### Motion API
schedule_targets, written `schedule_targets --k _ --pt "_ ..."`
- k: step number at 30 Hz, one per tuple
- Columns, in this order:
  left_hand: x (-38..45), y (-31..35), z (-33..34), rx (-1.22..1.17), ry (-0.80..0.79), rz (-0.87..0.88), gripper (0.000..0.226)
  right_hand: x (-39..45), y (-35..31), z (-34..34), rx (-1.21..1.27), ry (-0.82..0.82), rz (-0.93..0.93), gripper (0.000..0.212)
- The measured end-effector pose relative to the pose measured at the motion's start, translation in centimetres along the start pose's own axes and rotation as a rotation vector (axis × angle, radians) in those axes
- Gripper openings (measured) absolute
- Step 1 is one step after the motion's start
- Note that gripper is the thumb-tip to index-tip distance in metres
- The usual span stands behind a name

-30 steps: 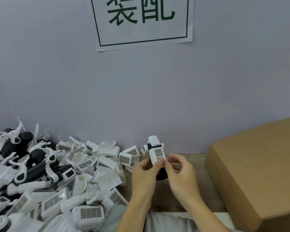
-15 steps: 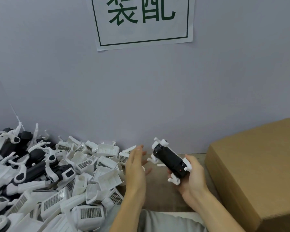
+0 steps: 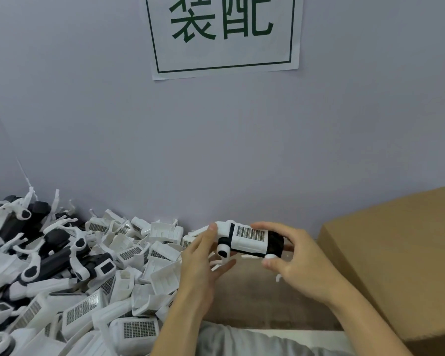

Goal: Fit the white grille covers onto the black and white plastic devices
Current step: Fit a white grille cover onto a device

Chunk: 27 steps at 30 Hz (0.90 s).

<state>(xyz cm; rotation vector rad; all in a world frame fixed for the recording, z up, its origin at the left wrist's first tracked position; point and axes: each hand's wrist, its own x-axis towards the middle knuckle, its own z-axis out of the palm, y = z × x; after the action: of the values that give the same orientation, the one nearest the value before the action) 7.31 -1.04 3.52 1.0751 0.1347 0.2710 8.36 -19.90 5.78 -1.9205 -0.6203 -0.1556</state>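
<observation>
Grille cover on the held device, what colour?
White, with a dark grid of vent holes; grille cover shows clearest in the head view.

A plain lilac-grey wall point(image 3: 216, 140) fills most of the view, evenly lit. A white paper sign point(image 3: 224, 34) with green characters in a green border hangs on it. Below runs a brown tabletop point(image 3: 262, 301).

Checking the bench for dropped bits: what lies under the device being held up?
Under the black and white plastic device a small flat white strip lies on the brown bench top. The right hand and left hand cover the bench on either side.
</observation>
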Motion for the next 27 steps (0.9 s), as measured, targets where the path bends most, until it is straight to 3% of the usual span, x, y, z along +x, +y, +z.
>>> schedule_targets --k 2,5,8,10,12,17,19,22,24,25,27 --pt "-0.3 0.2 0.2 -0.004 -0.026 0.05 0.036 0.1 -0.1 -0.4 -0.073 0.011 -0.029 0.061" --pt "-0.2 0.5 0.3 0.018 0.079 0.067 0.028 0.2 0.2 0.3 -0.342 0.03 -0.065 0.055" --pt "-0.4 1.5 0.3 0.076 0.166 0.021 0.032 0.2 0.4 2.7 -0.631 0.072 -0.03 0.06" --pt "-0.6 2.6 0.3 0.124 0.107 -0.018 0.039 0.1 0.9 3.7 -0.67 0.111 -0.023 0.042" --pt "-0.5 3.8 0.5 0.132 0.108 -0.005 0.04 0.1 1.4 3.6 -0.444 0.079 0.107 0.02" --pt "0.0 4.2 -0.1 0.218 0.425 0.173 0.018 0.0 0.3 -0.4 0.263 -0.057 0.507 0.031" --pt "0.0 3.4 -0.3 0.21 0.427 0.119 0.017 0.5 -1.7 -3.1 0.462 0.089 0.483 0.034" --pt "0.2 2.2 0.2 0.231 0.421 0.062 0.018 0.5 -5.1 -9.0 0.876 0.524 0.254 0.032" --pt "0.3 1.7 0.6 0.25 0.399 0.054 0.018 -0.4 -5.9 -12.8 1.118 0.758 0.123 0.053" --pt "0.2 1.5 0.8 0.266 0.379 0.059 0.017 -0.9 -5.9 -14.0 1.142 0.848 0.121 0.06" --pt "0.1 1.1 1.0 0.31 0.35 0.076 0.017 -1.3 -5.3 -14.5 0.997 0.967 0.2 0.046"
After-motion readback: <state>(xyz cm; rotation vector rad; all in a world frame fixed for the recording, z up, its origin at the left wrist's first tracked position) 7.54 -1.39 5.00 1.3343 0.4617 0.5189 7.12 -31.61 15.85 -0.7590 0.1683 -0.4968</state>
